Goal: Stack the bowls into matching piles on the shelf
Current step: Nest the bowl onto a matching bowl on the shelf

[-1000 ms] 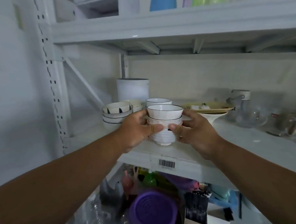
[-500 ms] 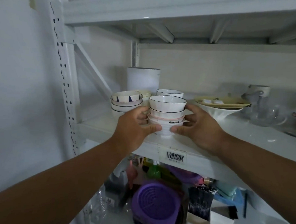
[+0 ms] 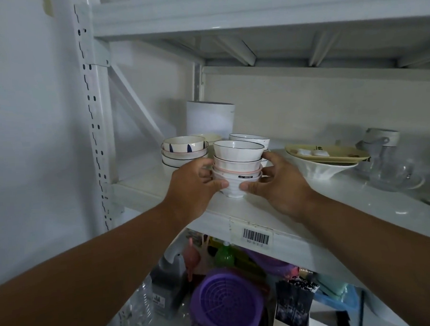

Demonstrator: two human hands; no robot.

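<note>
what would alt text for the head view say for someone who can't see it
Both hands, left hand and right hand, grip a stack of white bowls standing near the front of a white shelf. Another bowl pile sits behind on the left.

A single wide-angle view from the person's head looks forward and slightly down, close to a white shelf (image 3: pixel 273 209) at about chest height. Both forearms reach in from the bottom edge, and the shelf level below shows underneath
</note>
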